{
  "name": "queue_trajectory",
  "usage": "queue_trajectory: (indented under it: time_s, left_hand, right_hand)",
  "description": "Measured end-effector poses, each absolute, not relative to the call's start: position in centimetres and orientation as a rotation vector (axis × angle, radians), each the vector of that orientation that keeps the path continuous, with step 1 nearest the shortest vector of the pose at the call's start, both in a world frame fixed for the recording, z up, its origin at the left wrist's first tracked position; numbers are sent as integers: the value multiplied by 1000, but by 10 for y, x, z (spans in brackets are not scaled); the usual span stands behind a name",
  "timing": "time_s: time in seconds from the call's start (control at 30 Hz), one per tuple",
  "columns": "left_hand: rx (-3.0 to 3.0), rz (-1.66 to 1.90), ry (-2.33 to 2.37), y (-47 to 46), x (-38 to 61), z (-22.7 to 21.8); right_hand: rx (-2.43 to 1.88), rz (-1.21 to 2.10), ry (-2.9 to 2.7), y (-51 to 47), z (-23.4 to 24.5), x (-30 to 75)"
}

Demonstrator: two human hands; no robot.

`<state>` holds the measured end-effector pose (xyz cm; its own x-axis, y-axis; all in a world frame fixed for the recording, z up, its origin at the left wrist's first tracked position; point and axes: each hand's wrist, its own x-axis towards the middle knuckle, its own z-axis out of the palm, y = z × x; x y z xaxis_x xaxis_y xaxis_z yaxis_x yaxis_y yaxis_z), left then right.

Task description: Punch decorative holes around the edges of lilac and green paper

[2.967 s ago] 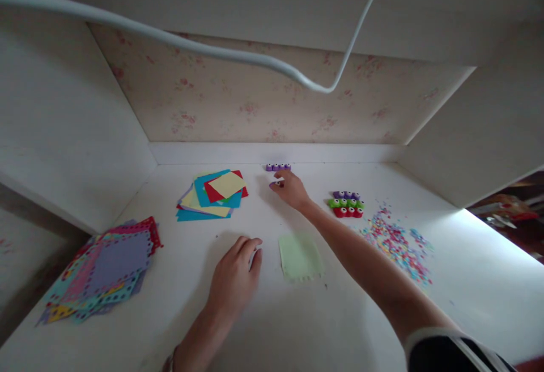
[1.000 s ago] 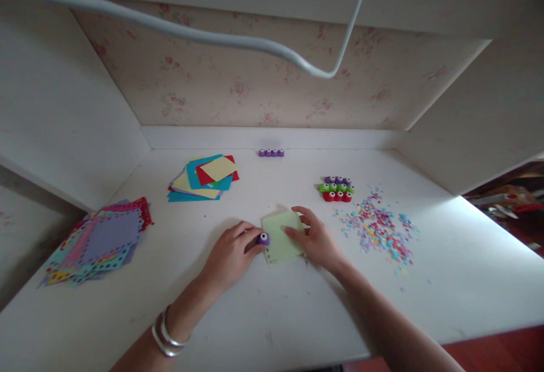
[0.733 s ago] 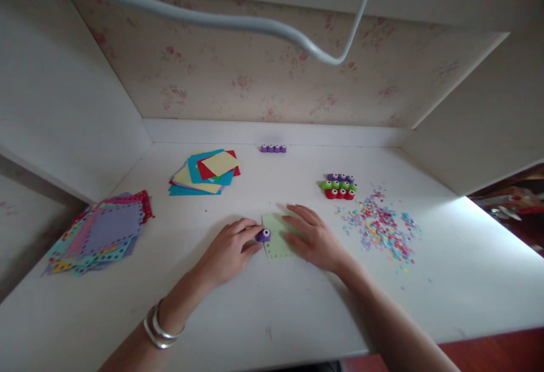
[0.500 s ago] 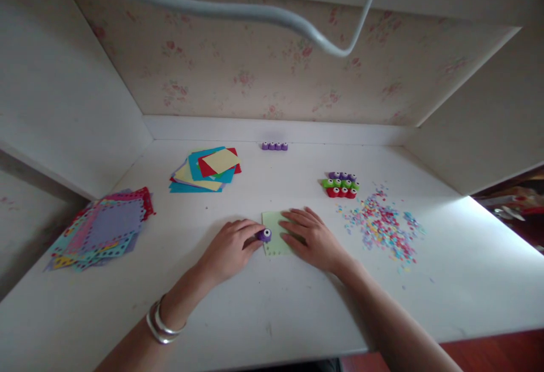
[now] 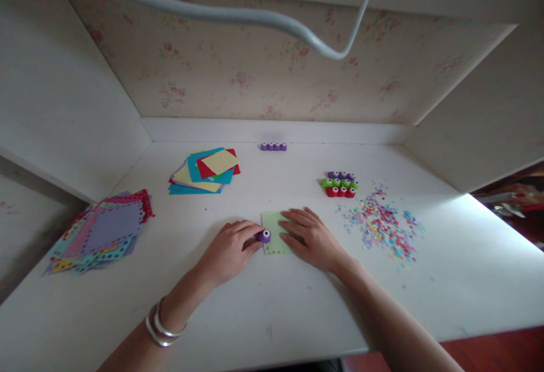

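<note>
A small purple craft punch (image 5: 264, 236) with a white and black top is pinched between the thumb and fingers of my left hand (image 5: 232, 249). The punch sits at the left edge of a light green paper sheet (image 5: 275, 223). Small punched holes run along the sheet's near edge. My right hand (image 5: 312, 239) lies flat with fingers spread over the right part of the sheet, against the table, and hides that side of it.
Coloured paper sheets (image 5: 204, 172) lie back left, and punched sheets (image 5: 114, 222) are stacked far left. Several purple punches (image 5: 273, 146) line the back wall. More punches in purple, green and red (image 5: 340, 184) stand right of centre, beside scattered confetti (image 5: 385, 219).
The hands, punch and green sheet keep practically the same places. Only the camera view has shifted slightly.
</note>
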<state>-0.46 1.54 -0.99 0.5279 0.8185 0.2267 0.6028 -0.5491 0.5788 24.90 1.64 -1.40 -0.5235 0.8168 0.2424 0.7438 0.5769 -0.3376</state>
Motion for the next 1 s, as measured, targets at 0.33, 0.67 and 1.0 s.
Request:
queue_trajectory:
  time_s: [0.33,0.67,1.0]
  left_hand:
    - [2331,695,1162,16,-4,-7]
    - [2171,712,1209,15,-7,-4]
    - [2040,619,1228,30,14,11]
  right_hand:
    - [-1266,272,-2438,16,-14,250]
    - [-1264,273,-2430,16,-14,250]
    - [-1273,273,-2414,14,-11,249]
